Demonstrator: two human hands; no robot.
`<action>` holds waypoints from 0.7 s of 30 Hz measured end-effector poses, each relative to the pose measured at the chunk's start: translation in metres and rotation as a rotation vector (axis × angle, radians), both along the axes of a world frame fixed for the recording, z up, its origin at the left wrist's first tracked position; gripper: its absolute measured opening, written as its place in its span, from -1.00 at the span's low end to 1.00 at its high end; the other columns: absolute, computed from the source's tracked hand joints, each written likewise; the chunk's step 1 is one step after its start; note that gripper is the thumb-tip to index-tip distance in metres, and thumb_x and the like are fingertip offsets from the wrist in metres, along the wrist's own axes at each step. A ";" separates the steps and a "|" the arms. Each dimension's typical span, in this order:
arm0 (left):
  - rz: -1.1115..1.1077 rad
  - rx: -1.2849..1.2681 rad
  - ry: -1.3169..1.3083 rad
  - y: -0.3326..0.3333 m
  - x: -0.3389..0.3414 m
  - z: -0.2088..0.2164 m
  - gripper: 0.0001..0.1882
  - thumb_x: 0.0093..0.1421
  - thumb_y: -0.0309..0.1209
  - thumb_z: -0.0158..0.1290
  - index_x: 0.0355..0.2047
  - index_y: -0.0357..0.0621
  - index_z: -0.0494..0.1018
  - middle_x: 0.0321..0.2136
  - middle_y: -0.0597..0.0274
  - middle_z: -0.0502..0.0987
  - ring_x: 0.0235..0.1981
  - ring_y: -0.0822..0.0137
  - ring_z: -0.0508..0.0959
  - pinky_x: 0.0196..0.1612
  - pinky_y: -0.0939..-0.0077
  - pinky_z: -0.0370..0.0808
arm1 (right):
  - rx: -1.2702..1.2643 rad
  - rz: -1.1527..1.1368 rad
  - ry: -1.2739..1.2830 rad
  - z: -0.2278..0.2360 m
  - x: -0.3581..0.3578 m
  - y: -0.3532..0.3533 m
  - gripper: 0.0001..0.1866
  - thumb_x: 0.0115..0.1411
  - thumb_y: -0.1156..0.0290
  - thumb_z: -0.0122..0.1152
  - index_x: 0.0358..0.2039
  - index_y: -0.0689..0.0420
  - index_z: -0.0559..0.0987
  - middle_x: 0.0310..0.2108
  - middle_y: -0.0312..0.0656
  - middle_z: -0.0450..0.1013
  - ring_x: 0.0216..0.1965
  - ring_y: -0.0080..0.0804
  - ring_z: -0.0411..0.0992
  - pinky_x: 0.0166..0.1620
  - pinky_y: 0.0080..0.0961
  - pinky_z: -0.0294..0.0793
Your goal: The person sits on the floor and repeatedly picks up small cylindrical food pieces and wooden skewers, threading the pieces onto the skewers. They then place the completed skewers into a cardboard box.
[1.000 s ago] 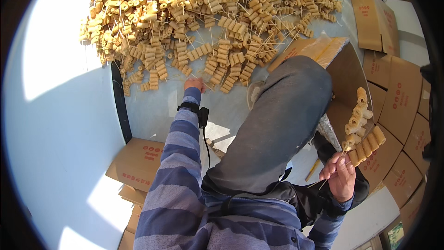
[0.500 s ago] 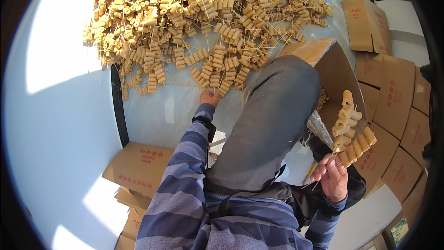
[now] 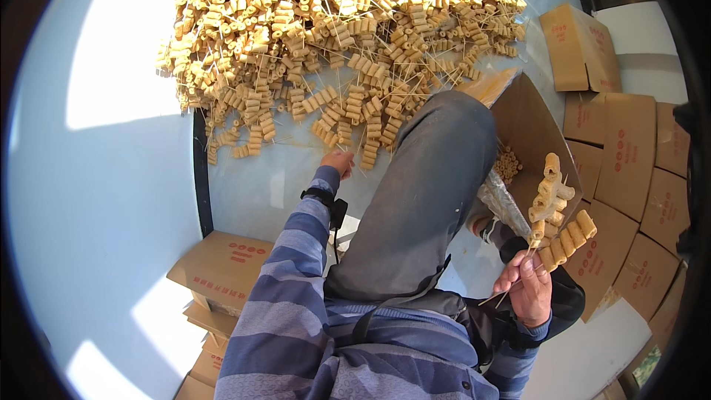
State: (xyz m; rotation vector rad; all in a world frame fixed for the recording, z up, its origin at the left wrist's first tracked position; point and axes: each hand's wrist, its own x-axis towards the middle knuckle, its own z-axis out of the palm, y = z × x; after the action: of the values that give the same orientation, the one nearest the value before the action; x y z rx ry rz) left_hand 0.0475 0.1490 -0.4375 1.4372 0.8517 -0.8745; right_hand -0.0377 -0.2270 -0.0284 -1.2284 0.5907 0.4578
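Observation:
My right hand [image 3: 529,290] is closed around the thin sticks of several skewers [image 3: 570,242] of golden-brown hollow rolls. The rolls fan out above the fingers and the bare stick ends poke out below. Farther left, my left hand [image 3: 339,163] is at the near edge of a large pile of the same skewers [image 3: 326,37]. Its fingers look curled, with stick ends close by; whatever they pinch is hidden. One skewer [image 3: 370,152] lies just right of that hand, its stick reaching down beside the fingers.
An open cardboard box [image 3: 529,130] with skewers [image 3: 507,165] inside stands right of my raised knee [image 3: 444,148]. Stacked cartons [image 3: 626,155] line the right side, and more cartons [image 3: 222,263] are at lower left. Pale blue sheeting [image 3: 244,192] lies under the pile.
The view has shifted slightly. My left hand has drawn back a little from the skewers at the pile's edge. The right hand still holds its skewers, almost unmoved.

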 end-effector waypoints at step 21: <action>-0.338 -0.716 -0.623 -0.105 0.005 0.413 -0.81 0.37 -0.37 0.09 -0.12 -0.23 0.53 -0.29 0.27 0.58 -0.30 0.50 0.53 -0.18 0.61 0.49 | 0.108 -0.090 -0.267 0.019 -0.017 0.070 -0.66 0.48 0.18 -0.09 -0.08 0.24 0.40 -0.16 0.00 0.52 -0.08 -0.16 0.56 0.01 -0.23 0.59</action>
State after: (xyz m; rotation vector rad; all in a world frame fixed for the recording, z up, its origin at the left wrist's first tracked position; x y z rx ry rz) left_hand 0.0527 0.0443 -0.0248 1.1036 -0.1816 -0.7903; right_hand -0.0552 -0.1569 -0.0098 -1.1316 0.3867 0.2412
